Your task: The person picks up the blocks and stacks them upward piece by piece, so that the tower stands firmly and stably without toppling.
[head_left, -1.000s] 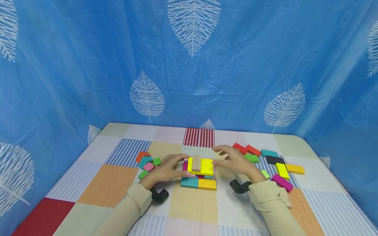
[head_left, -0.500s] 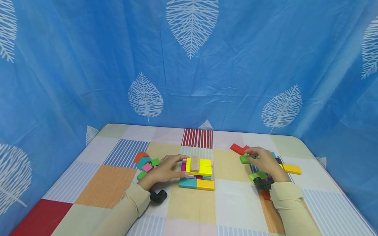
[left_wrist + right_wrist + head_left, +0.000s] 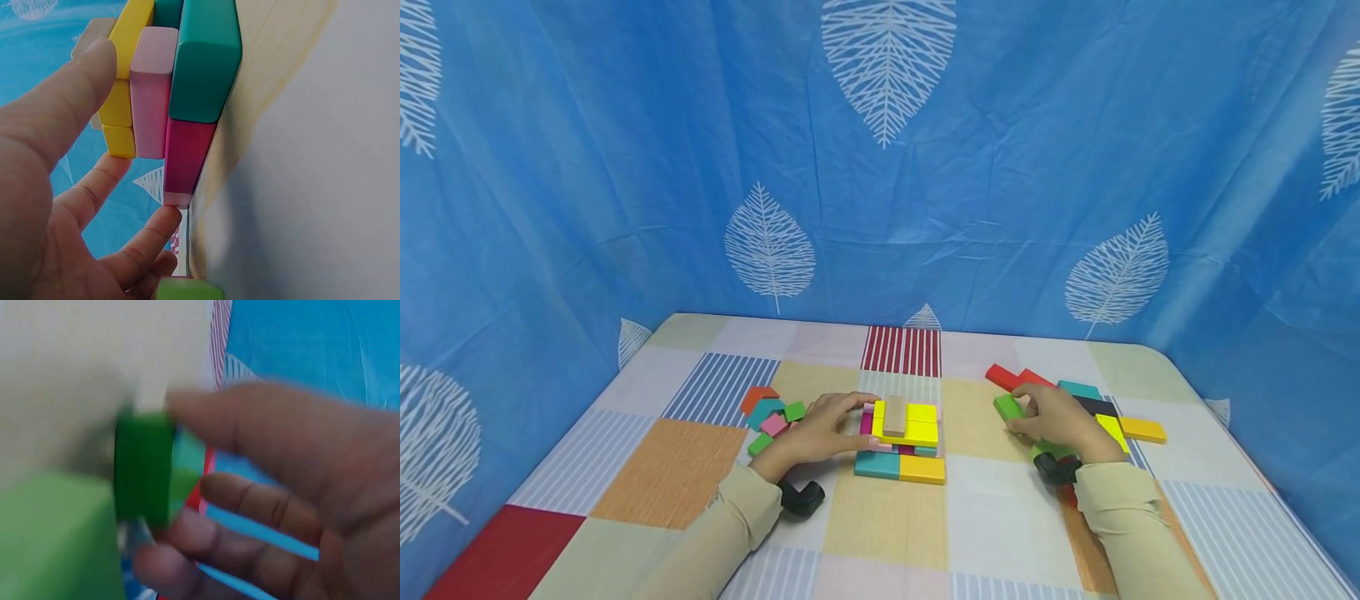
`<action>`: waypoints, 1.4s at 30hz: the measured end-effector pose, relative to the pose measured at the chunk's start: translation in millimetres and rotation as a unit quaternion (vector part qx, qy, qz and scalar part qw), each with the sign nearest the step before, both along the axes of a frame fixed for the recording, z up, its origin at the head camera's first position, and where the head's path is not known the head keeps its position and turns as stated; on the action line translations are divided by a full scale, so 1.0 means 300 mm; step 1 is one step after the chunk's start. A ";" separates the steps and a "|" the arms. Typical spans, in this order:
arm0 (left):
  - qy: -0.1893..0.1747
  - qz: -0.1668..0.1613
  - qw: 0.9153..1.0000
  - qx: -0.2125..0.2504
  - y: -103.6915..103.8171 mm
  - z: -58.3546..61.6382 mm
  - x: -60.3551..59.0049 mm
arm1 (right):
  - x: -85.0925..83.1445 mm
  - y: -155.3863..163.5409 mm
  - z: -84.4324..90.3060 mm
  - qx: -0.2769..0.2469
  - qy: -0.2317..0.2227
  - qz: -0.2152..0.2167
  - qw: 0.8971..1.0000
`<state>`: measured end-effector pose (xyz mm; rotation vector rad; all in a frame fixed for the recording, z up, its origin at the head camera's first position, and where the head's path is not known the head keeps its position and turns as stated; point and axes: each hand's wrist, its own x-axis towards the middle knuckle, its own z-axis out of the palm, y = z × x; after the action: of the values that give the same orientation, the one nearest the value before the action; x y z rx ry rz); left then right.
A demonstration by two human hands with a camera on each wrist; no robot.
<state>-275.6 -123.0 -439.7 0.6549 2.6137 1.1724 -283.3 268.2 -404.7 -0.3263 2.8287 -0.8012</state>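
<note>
A low stack of coloured wooden blocks stands mid-table: teal [image 3: 877, 466] and orange [image 3: 922, 470] at the base, pink and magenta above, yellow blocks [image 3: 922, 414] higher, and a plain wood-coloured block [image 3: 895, 417] on top. From its left side my left hand [image 3: 820, 433] holds the stack, thumb at the near side of the yellow layer; in the left wrist view the index fingertip meets the far yellow end and another fingertip the lower layer. My right hand [image 3: 1056, 417] pinches a green block [image 3: 145, 469] between thumb and fingers, blurred in the right wrist view.
Left of the stack lies a small pile with orange [image 3: 757, 397], teal [image 3: 763, 413], pink [image 3: 773, 426] and green pieces. Around the right hand are red [image 3: 1002, 377], teal [image 3: 1079, 389], black [image 3: 1096, 406], yellow [image 3: 1111, 432] and orange [image 3: 1142, 430] blocks. A light green block [image 3: 50, 537] lies under the right wrist.
My right hand has left the stack, moved right to the loose blocks and taken hold of the green block, which has turned and shifted slightly left. The left hand stays at the stack.
</note>
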 end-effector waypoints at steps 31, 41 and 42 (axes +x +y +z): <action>-0.003 0.002 1.000 -0.006 -0.007 0.010 -0.003 | 0.027 -0.230 -0.018 -0.179 0.076 0.127 0.973; 0.006 -0.002 1.000 0.006 0.017 0.054 0.003 | 0.042 -0.286 -0.044 -0.169 0.072 0.135 0.974; 0.004 -0.004 1.000 0.006 0.023 0.059 0.003 | 0.043 -0.291 -0.045 -0.170 0.073 0.136 0.973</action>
<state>-274.8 -116.1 -422.1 0.6750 2.6101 1.1873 -270.5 181.0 -418.2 -0.8339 2.6770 -1.2404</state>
